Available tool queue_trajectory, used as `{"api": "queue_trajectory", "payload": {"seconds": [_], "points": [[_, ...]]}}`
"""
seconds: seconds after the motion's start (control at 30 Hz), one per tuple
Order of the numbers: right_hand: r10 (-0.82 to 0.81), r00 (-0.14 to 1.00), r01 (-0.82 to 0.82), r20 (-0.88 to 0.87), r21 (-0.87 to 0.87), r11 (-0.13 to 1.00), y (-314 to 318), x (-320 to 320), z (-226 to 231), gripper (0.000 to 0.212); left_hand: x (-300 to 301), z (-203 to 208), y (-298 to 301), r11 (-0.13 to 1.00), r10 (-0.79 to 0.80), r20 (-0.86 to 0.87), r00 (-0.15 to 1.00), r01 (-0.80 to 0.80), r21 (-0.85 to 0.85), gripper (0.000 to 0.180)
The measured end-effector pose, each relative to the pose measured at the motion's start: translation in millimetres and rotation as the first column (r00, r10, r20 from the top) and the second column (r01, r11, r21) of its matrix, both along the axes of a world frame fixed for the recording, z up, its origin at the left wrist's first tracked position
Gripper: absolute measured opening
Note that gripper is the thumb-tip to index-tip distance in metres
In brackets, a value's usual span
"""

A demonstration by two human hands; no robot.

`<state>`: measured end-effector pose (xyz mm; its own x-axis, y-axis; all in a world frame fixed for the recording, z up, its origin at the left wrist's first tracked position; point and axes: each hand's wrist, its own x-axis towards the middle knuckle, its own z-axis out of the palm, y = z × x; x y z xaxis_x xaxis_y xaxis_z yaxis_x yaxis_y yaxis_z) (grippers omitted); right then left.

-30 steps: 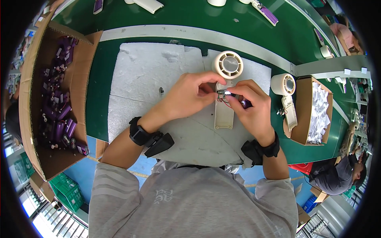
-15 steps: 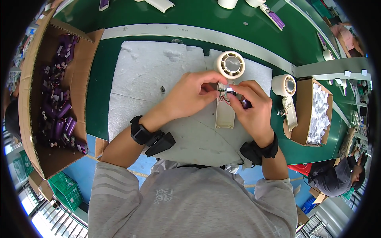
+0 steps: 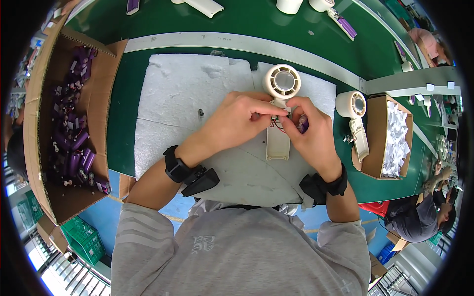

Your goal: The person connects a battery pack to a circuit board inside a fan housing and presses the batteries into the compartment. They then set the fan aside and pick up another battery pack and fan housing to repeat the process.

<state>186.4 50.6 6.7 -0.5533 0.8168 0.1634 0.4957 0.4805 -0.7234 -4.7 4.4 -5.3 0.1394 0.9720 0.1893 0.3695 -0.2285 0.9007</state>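
A cream handheld fan (image 3: 282,81) lies on the foam board with its head away from me and its handle half (image 3: 278,144) open toward me. Over the top of that handle, my left hand (image 3: 242,116) is closed, thumb and forefinger pinching a small circuit board, mostly covered by fingers. Thin red and dark wires (image 3: 277,125) run out below the fingertips. My right hand (image 3: 314,130) is curled at the same spot, its thumb and forefinger near the board. A purple battery (image 3: 303,124) sits within its curled fingers, partly hidden.
White foam board (image 3: 173,98) covers the green bench. At left stands a cardboard box (image 3: 112,89) of purple batteries. On the right, another opened fan (image 3: 351,104) leans by a carton (image 3: 377,133) of silvery-white pieces. More fan parts (image 3: 340,22) lie beyond the pale rail (image 3: 237,41).
The circuit board, visible between my hands before, is now lower at the handle and mostly covered by fingers. My fingertips have drawn closer together. The view has shifted slightly.
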Motion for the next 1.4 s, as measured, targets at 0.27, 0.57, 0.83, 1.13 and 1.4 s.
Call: {"api": "queue_trajectory", "payload": {"seconds": [0.27,0.57,0.83,1.13,1.4], "points": [[0.238,0.971,-0.223,0.021,-0.276,0.935,7.1,8.4,19.1,0.059,-11.8,-2.6,-1.5,0.998,0.022,-0.034,0.999,-0.020,0.065,0.034],[-0.015,0.982,-0.098,-0.188,-0.574,0.813,5.9,5.1,26.2,0.046,-29.8,-1.1,5.2,0.996,0.076,0.152,0.985,-0.070,-0.046,0.032],[-0.093,0.980,0.095,0.173,-0.005,0.995,9.9,9.6,22.8,0.018,-23.8,-5.2,6.1,0.985,0.140,0.205,0.969,-0.116,-0.125,0.032],[0.113,0.983,-0.147,0.142,0.253,0.956,7.0,14.1,20.7,0.010,-13.8,-2.0,4.0,0.974,0.221,0.135,0.966,-0.211,-0.081,0.029],[0.102,0.964,-0.187,0.247,0.352,0.917,3.7,9.9,22.2,0.011,-11.8,-1.5,3.3,0.977,0.212,0.082,0.974,-0.208,-0.051,0.031]]}}
